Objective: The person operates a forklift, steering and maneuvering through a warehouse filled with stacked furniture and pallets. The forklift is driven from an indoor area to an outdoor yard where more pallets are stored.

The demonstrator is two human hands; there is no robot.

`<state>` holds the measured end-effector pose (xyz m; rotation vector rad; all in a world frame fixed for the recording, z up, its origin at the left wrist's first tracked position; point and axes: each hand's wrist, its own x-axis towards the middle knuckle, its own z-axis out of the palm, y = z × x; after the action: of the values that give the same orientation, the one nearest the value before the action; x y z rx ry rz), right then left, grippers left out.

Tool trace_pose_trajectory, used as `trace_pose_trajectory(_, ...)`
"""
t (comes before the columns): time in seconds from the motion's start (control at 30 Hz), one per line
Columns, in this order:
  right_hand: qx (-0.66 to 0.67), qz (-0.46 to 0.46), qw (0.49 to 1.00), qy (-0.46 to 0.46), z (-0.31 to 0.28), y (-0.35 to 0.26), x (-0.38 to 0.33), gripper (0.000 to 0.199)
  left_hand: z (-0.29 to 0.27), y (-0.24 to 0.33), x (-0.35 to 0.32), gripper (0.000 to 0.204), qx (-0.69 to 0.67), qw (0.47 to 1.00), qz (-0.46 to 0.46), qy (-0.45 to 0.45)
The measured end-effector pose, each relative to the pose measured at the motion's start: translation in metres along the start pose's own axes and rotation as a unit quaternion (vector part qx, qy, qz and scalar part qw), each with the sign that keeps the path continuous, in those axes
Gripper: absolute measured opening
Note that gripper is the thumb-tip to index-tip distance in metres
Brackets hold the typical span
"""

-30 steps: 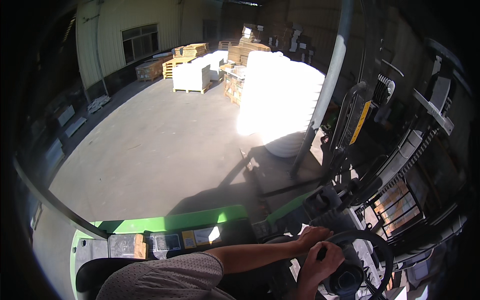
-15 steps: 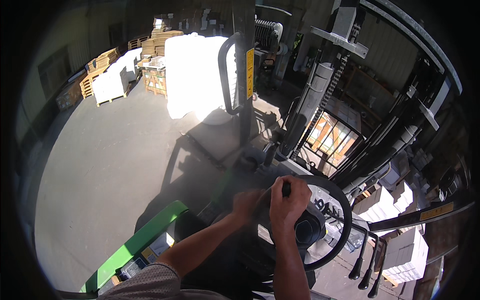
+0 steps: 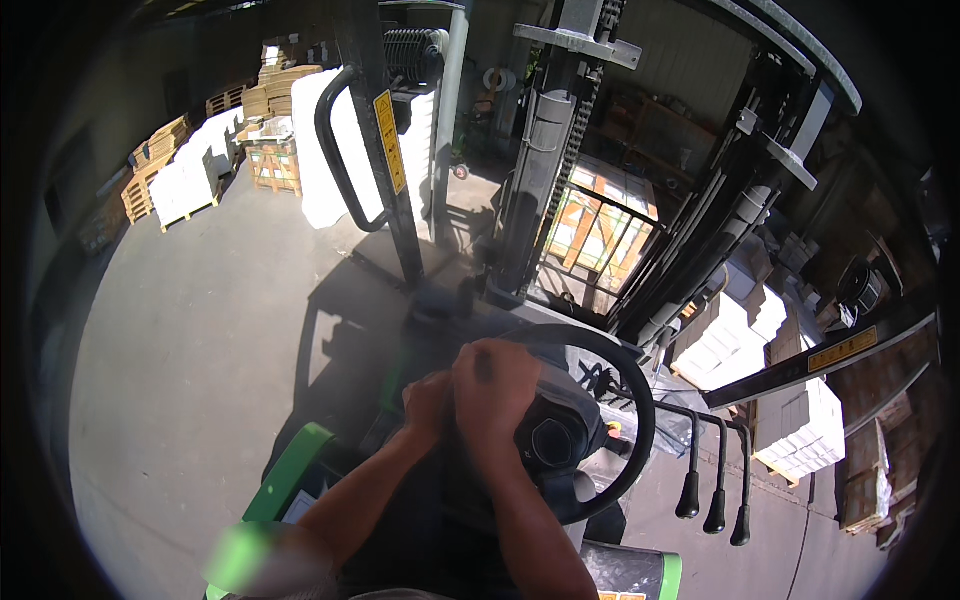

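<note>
I sit at the black steering wheel (image 3: 645,405) of a forklift. My right hand (image 3: 500,390) is closed at the wheel's upper left, over a dark knob (image 3: 485,368) that shows between thumb and fingers. Right beside it, my left hand (image 3: 426,403) closes around the left part of the rim, slightly blurred; the rim under both hands is mostly hidden. Right of the wheel stand three black-knobbed control levers (image 3: 715,515), which neither hand touches. Ahead rises the forklift's mast (image 3: 545,140) with its chains.
A black pillar (image 3: 395,180) with a grab handle (image 3: 330,150) stands ahead left. Stacked pallets (image 3: 150,190) and white wrapped loads (image 3: 320,180) line the far left. Beyond the mast sits a crated load (image 3: 595,225). White stacked boxes (image 3: 800,430) stand at the right, on the concrete floor (image 3: 190,360).
Both hands have moved left around the wheel, turning it counterclockwise. My view has shifted right, so the mast, pillar and loads appear further left.
</note>
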<state>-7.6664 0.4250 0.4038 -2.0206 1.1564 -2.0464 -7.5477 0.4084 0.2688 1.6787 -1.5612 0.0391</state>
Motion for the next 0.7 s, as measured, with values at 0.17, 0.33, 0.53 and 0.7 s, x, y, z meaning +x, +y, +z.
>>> trace_pose_trajectory(0.17,0.010,-0.028,1.000,0.011,-0.076,0.252,0.049,0.015,0.228,0.122,0.058,0.015,-0.060,0.997,0.040,0.036)
trace_pose_trajectory(0.33,0.012,-0.021,1.000,0.006,-0.210,0.347,0.065,0.019,0.330,0.277,0.043,0.016,-0.068,0.995,0.063,0.020)
trace_pose_trajectory(0.53,0.056,-0.017,0.997,-0.056,-0.224,0.292,0.023,0.019,0.287,0.270,0.019,0.015,-0.118,0.989,0.089,0.003)
trace_pose_trajectory(0.7,0.043,-0.023,0.994,-0.094,-0.214,0.244,-0.033,0.018,0.234,0.222,0.009,0.016,-0.138,0.987,0.080,0.014)
